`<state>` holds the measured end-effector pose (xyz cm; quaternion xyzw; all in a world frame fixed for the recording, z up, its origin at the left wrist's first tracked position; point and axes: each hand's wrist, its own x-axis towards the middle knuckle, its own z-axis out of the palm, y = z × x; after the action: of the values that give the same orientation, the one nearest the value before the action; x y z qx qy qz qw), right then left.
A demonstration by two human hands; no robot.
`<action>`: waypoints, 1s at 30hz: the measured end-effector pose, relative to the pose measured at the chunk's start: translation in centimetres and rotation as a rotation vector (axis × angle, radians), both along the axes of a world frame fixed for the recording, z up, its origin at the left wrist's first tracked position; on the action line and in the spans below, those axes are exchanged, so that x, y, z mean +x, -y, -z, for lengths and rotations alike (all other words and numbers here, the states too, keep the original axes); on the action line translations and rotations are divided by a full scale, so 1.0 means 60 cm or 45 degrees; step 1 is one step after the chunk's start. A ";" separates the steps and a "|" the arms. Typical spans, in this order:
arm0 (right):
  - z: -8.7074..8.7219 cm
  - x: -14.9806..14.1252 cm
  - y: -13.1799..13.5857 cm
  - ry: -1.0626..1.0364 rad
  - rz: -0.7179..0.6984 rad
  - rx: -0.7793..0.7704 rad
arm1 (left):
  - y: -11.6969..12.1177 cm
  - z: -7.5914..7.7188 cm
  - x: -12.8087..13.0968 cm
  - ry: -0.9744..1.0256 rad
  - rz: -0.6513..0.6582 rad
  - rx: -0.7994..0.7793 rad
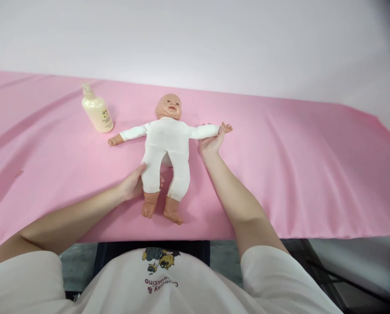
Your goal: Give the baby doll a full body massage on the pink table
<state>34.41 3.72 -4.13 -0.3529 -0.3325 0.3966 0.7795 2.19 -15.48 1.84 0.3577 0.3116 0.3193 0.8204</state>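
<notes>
A baby doll [166, 144] in a white bodysuit lies on its back on the pink cloth [296, 165], arms spread, head toward the far side. My left hand [133, 183] is wrapped round the doll's lower leg on the left side, above its bare foot. My right hand [211, 141] holds the doll's outstretched arm near the wrist, fingers closed under the white sleeve.
A cream pump bottle [97, 111] with a small printed label stands on the cloth to the left of the doll's head. The cloth's near edge hangs over the table in front of my white shirt. A pale wall rises behind.
</notes>
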 end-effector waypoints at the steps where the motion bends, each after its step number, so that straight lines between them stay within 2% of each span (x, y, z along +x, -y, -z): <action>1: 0.003 0.005 -0.004 -0.097 -0.003 -0.021 | -0.002 -0.001 -0.001 -0.006 -0.017 -0.006; 3: 0.009 0.016 -0.014 -0.189 0.014 -0.043 | -0.003 -0.002 -0.002 -0.058 -0.024 -0.002; 8: 0.020 0.050 -0.039 -0.129 0.071 -0.043 | 0.001 -0.002 -0.001 -0.244 -0.079 0.000; 14: 0.017 0.062 -0.049 -0.236 0.082 -0.092 | -0.008 0.013 0.002 -0.396 -0.252 0.434; 19: 0.016 0.069 -0.050 -0.202 0.026 -0.121 | -0.028 0.026 -0.002 -0.368 -0.332 0.575; 25: -0.006 0.050 -0.031 -0.370 -0.131 -0.253 | -0.052 0.027 -0.012 -0.496 -0.462 0.756; 30: -0.032 0.030 -0.018 -0.474 -0.105 -0.241 | -0.071 0.028 -0.019 -0.535 -0.506 0.645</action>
<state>36.23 4.82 -2.23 -0.3312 -0.1582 0.5159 0.7740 1.04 -11.23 0.17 0.5393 0.4475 0.4585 0.5465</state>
